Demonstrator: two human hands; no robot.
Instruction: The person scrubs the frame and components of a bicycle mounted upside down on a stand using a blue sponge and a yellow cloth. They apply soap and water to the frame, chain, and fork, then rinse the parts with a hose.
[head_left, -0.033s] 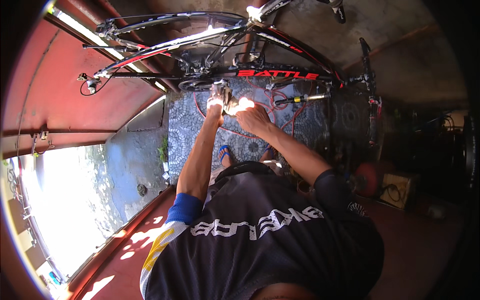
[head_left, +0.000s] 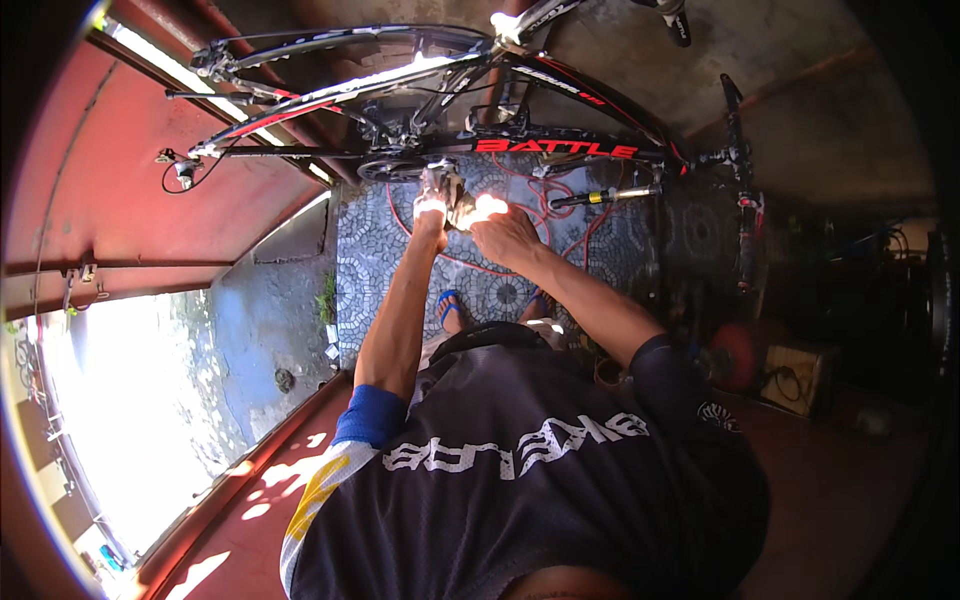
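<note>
A black bicycle frame with red and white markings (head_left: 570, 147) hangs across the far side, its dark chainring (head_left: 388, 172) at the lower edge. Just below the bottom bracket area, my left hand (head_left: 430, 214) is closed round a small greyish piece (head_left: 447, 185), blurred by sun glare. Beside it on the right, my right hand (head_left: 503, 232) is curled closed, its fingertips washed out by bright light. Both hands come close together at this piece. Whether it is a bike part or a cloth I cannot tell.
Below the frame, a red hose (head_left: 575, 190) loops over the patterned stone floor (head_left: 370, 260). A fork leg with a yellow band (head_left: 605, 197) and the handlebar (head_left: 743, 170) are at right. A red metal gate (head_left: 110, 180) stands at left. A wooden box (head_left: 797, 380) sits at lower right.
</note>
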